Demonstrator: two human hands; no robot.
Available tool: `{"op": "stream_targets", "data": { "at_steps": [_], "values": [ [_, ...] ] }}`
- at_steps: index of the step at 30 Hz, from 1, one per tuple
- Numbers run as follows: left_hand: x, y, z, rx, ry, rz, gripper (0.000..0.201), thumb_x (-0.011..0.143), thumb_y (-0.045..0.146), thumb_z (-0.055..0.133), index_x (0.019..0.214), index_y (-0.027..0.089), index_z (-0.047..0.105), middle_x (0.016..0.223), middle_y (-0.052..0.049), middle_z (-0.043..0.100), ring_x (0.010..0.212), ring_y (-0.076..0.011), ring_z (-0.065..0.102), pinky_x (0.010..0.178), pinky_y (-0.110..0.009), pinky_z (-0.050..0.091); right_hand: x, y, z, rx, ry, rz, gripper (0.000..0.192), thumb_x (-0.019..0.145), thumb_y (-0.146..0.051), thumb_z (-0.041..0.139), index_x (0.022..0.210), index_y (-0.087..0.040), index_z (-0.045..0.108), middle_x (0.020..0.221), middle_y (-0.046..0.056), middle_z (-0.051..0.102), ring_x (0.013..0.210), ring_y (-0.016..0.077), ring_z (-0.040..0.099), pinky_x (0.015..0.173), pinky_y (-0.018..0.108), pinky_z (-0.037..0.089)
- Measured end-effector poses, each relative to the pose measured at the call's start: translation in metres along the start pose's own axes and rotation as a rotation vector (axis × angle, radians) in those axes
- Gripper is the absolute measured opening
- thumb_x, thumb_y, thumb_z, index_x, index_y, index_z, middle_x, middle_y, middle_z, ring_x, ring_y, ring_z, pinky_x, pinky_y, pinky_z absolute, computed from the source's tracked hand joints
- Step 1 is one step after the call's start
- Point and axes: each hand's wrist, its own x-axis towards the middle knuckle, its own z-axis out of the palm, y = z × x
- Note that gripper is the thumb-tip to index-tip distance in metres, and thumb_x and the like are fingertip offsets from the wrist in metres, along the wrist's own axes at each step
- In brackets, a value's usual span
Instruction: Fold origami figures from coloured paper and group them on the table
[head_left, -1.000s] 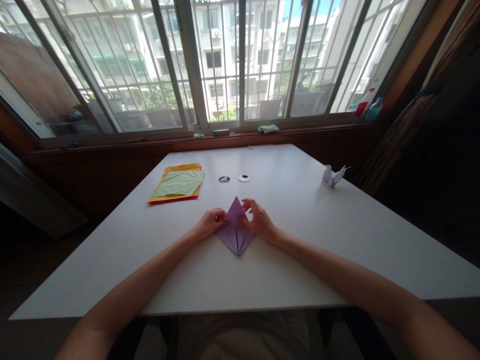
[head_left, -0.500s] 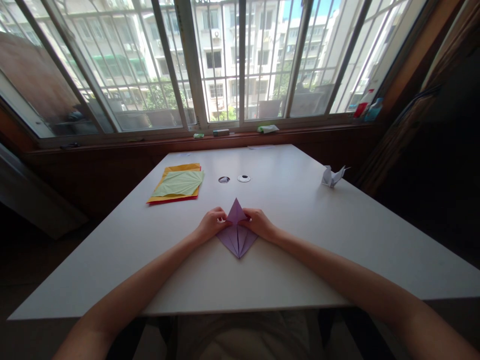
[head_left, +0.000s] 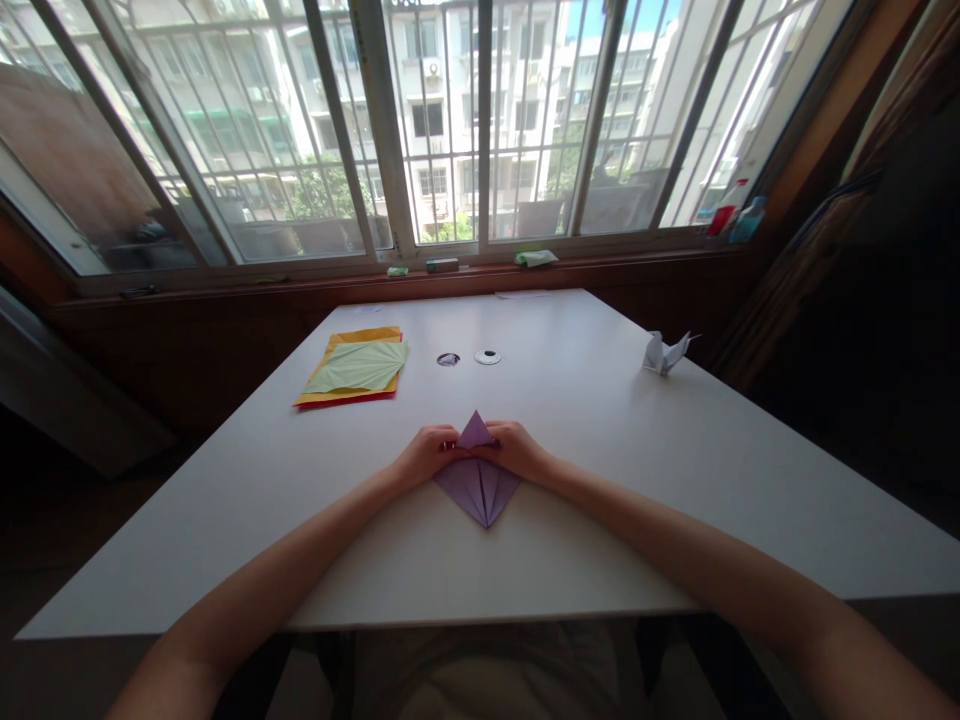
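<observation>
A folded purple paper (head_left: 478,485), kite-shaped with its point toward me, lies on the white table (head_left: 600,500). My left hand (head_left: 426,456) presses on its left upper edge and my right hand (head_left: 519,452) on its right upper edge. The fingertips of both hands meet at the small upper flap, which sticks up between them. Both hands pinch the paper.
A stack of coloured paper sheets (head_left: 354,372), green on top of orange and red, lies at the far left. Two small round objects (head_left: 469,358) sit mid-table. A white folded paper crane (head_left: 664,352) stands at the right edge. Window sill with small items (head_left: 535,257) behind.
My right hand came down onto the paper. Both hands closed toward the middle, the upper flap got shorter and lower, and the paper slid slightly toward me.
</observation>
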Motion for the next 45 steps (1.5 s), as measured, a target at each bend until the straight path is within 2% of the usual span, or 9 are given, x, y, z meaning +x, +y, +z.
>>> {"op": "stream_targets", "data": {
  "at_steps": [4,10,16,21,28,34,37,41,45],
  "values": [
    [-0.001,0.002,0.000,0.006,-0.018,0.039,0.024,0.080,0.032,0.048,0.071,0.014,0.061,0.062,0.001,0.050,0.058,-0.0094,0.043,0.054,-0.020,0.035,0.001,0.001,-0.001,0.100,-0.036,0.003,0.015,0.077,-0.026,0.055,0.078,-0.016,0.066,0.077,0.001,0.065,0.066,0.0131,0.058,0.062,0.022,0.044],
    [-0.006,0.009,0.000,0.118,0.047,0.175,0.027,0.083,0.031,0.045,0.068,0.014,0.059,0.064,0.000,0.048,0.059,-0.0083,0.043,0.055,-0.019,0.036,-0.001,-0.002,0.001,0.058,-0.032,-0.022,0.019,0.077,-0.030,0.055,0.073,-0.015,0.066,0.070,0.002,0.062,0.060,0.0112,0.055,0.058,0.021,0.041],
    [-0.009,0.019,0.001,0.147,0.216,0.364,0.018,0.082,0.024,0.047,0.090,0.018,0.062,0.077,-0.004,0.057,0.070,-0.0107,0.051,0.065,-0.022,0.042,-0.004,-0.004,0.006,-0.111,0.011,-0.037,0.022,0.078,-0.028,0.054,0.063,-0.015,0.063,0.058,0.000,0.054,0.050,0.0072,0.046,0.051,0.018,0.035],
    [-0.010,0.029,0.002,0.135,0.267,0.445,0.019,0.081,0.018,0.049,0.096,0.020,0.061,0.079,-0.004,0.059,0.074,-0.0120,0.051,0.067,-0.024,0.043,-0.005,-0.007,0.004,-0.142,-0.003,-0.072,0.020,0.079,-0.025,0.052,0.065,-0.015,0.063,0.061,0.000,0.054,0.054,0.0075,0.047,0.053,0.017,0.035],
    [-0.011,0.032,0.001,0.083,0.302,0.398,0.017,0.081,0.018,0.048,0.092,0.019,0.060,0.080,-0.004,0.058,0.075,-0.0115,0.053,0.068,-0.024,0.045,-0.004,-0.006,0.005,-0.105,-0.043,-0.063,0.015,0.079,-0.026,0.053,0.074,-0.017,0.064,0.067,0.000,0.058,0.059,0.0088,0.052,0.057,0.017,0.038],
    [-0.006,0.022,0.005,0.186,0.351,0.179,0.036,0.079,0.023,0.051,0.114,0.020,0.045,0.098,-0.006,0.054,0.086,-0.0145,0.053,0.077,-0.030,0.046,0.000,0.001,0.002,-0.155,0.037,0.092,0.012,0.075,-0.021,0.054,0.075,-0.017,0.065,0.076,0.003,0.064,0.065,0.0123,0.056,0.062,0.020,0.039],
    [-0.005,0.014,0.008,0.235,0.255,0.129,0.032,0.078,0.023,0.052,0.110,0.020,0.049,0.100,-0.006,0.055,0.090,-0.0161,0.054,0.079,-0.032,0.047,0.002,0.008,-0.003,-0.212,0.079,0.217,0.016,0.075,-0.026,0.053,0.073,-0.015,0.064,0.074,0.004,0.065,0.063,0.0136,0.056,0.059,0.021,0.039],
    [-0.004,0.009,0.007,0.258,0.029,0.195,0.024,0.084,0.021,0.042,0.101,0.021,0.058,0.106,-0.005,0.059,0.098,-0.0169,0.054,0.086,-0.031,0.045,0.005,0.012,-0.010,-0.267,0.075,0.298,0.017,0.072,-0.027,0.054,0.065,-0.014,0.062,0.068,0.004,0.064,0.059,0.0138,0.055,0.054,0.021,0.036],
    [-0.004,0.015,0.005,0.205,-0.030,0.252,0.032,0.085,0.015,0.035,0.110,0.019,0.054,0.114,-0.006,0.056,0.104,-0.0165,0.052,0.092,-0.031,0.042,0.007,0.016,-0.014,-0.319,0.100,0.335,0.018,0.072,-0.028,0.054,0.062,-0.014,0.060,0.065,0.004,0.063,0.058,0.0139,0.054,0.053,0.021,0.035]
  ]
}}
